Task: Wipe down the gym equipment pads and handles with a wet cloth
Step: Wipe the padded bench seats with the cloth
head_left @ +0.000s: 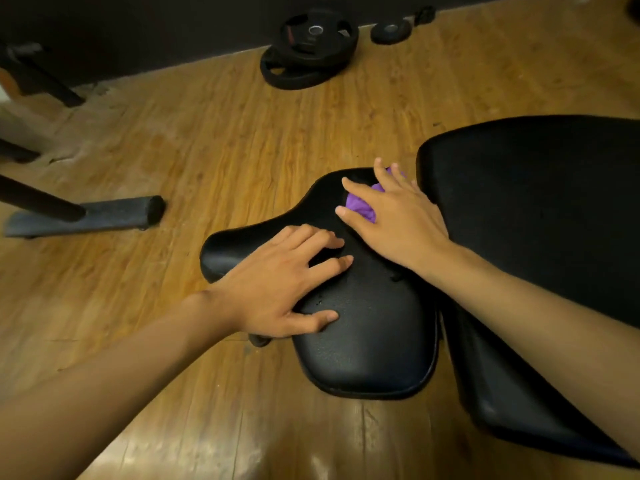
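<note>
A black padded seat (367, 334) of a gym bench fills the middle of the head view, with a larger black back pad (540, 216) to its right. My right hand (398, 216) lies spread flat over a bunched purple cloth (360, 206), pressing it onto the far part of the seat pad. Only a small part of the cloth shows between the fingers. My left hand (284, 282) rests on the seat's left side with its fingers spread. A few water drops glisten on the seat.
Wooden plank floor (194, 140) surrounds the bench. Two stacked black weight plates (311, 46) and a smaller plate (391, 31) lie by the dark far wall. A black machine foot bar (90, 216) sits on the floor at left, with more frame parts at the far left.
</note>
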A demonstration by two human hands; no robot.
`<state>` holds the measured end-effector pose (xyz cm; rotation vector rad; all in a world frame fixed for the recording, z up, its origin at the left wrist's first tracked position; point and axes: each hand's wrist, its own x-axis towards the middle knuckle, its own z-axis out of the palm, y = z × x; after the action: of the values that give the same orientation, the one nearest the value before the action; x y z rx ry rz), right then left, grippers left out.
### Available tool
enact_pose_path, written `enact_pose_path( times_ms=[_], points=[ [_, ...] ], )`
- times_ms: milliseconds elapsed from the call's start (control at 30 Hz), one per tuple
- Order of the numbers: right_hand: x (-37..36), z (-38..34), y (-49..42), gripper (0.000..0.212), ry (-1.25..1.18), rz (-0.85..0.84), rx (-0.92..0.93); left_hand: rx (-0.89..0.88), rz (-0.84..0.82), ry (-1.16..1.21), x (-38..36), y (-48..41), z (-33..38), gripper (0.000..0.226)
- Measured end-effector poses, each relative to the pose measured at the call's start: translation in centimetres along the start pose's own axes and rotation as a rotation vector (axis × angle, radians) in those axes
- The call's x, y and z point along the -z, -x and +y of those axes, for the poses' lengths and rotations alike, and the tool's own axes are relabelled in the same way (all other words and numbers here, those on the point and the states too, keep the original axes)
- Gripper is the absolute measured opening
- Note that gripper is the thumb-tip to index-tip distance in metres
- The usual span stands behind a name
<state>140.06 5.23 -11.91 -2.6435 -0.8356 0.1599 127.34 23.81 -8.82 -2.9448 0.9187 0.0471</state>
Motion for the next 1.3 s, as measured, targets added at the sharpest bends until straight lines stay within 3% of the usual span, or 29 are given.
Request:
enact_pose_path(
  times_ms=[133, 233, 467, 567, 700, 800, 933, 1067, 1133, 1300],
  points=[
    [-0.3, -0.3, 0.2, 0.058, 0.000, 0.048, -0.009, -0.132, 0.031, -0.111, 0.5, -0.3, -2.0, 0.069],
    [-0.2, -1.0, 2.5, 0.056, 0.015, 0.088, -0.059, -0.122, 0.060, -0.120, -0.1, -0.3, -3.5, 0.076],
    [-3.3, -5.3, 17.6, 0.061, 0.234, 0.153, 0.018, -0.123, 0.155, -0.083, -1.8, 0.1, -3.9, 0.082],
    [-2.7, -4.8, 14.3, 0.067, 0.122, 0.063, -0.024, -0.133, 0.210, -0.072, -2.0, 0.2, -4.1, 0.080],
    [-2.3, -3.7, 6.0, 0.055, 0.116, 0.119, -0.205, -0.142, 0.241, -0.068, -2.4, 0.2, -4.1, 0.081],
    [-2.9, -4.8, 10.3, 0.065, 0.198, 0.173, -0.116, -0.124, 0.258, -0.036, -2.4, 0.4, -4.1, 0.080],
    [-2.8, -6.4, 16.9, 0.076, 0.204, -0.038, -0.084, -0.119, 0.247, -0.014, -2.1, 0.3, -4.2, 0.079],
    [-2.3, -5.0, 8.8, 0.054, 0.131, 0.165, -0.173, -0.102, 0.228, 0.001, -2.1, 0.3, -4.1, 0.078],
    [-2.2, -4.1, 5.3, 0.054, 0.064, 0.167, -0.268, -0.088, 0.211, 0.005, -2.0, 0.4, -4.1, 0.080],
    [-2.5, -5.1, 11.5, 0.064, -0.021, 0.156, -0.156, -0.091, 0.202, 0.023, -2.0, 0.5, -4.0, 0.083]
  ],
)
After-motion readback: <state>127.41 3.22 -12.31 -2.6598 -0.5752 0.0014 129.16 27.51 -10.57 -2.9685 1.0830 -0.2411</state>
